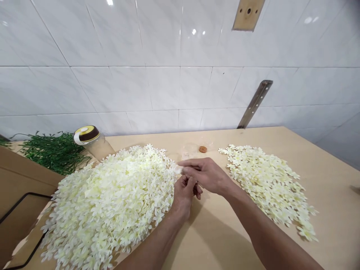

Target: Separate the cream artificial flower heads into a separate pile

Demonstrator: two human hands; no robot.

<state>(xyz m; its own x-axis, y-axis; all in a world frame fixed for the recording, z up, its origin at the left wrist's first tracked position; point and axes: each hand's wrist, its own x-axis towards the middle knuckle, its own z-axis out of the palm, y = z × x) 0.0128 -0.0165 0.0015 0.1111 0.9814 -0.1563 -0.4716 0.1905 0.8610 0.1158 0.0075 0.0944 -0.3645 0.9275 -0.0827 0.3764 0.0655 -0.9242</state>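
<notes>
My right hand [210, 174] reaches across above my left, its thumb and fingers pinched at a small white flower [179, 170], blurred and partly covered. My left hand [184, 195] is just below, touching or nearly touching it, with fingers curled in; whatever they hold is hidden. Beside my left hand rises a big heap of cream-white artificial flowers [118, 198]. To the right of my right forearm, a flatter spread of similar yellowish-white flowers [264, 180] covers part of the wooden table [219, 232].
Behind the hands lie a small brown round object [202, 149] and some clear plastic [188, 149]. At the left are a bottle with a brown-yellow lid [97, 144], green artificial foliage [54, 152] and a cardboard box [22, 187]. A metal strip [254, 105] leans against the tiled wall.
</notes>
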